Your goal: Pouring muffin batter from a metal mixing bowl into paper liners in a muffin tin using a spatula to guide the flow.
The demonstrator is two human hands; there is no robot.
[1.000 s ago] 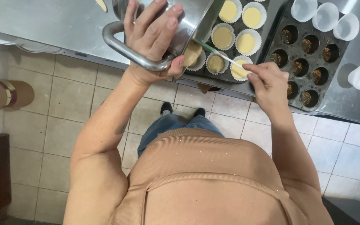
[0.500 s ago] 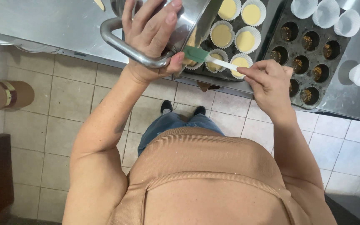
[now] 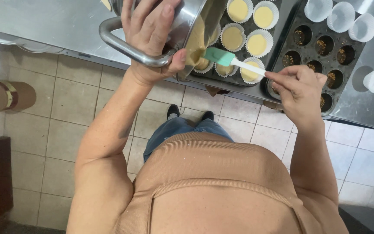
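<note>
Steel bowl (image 3: 187, 26) (tilted) in left hand (image 3: 152, 34); right hand (image 3: 297, 86) holds spatula (image 3: 228, 58).

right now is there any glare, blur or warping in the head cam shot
Head view: soft glare on the steel counter and on the tilted metal bowl; the left hand on the bowl and the right hand holding the green spatula look sharp, no clear motion blur; wide-angle lens bends the counter edge and makes the torso loom large.
</note>
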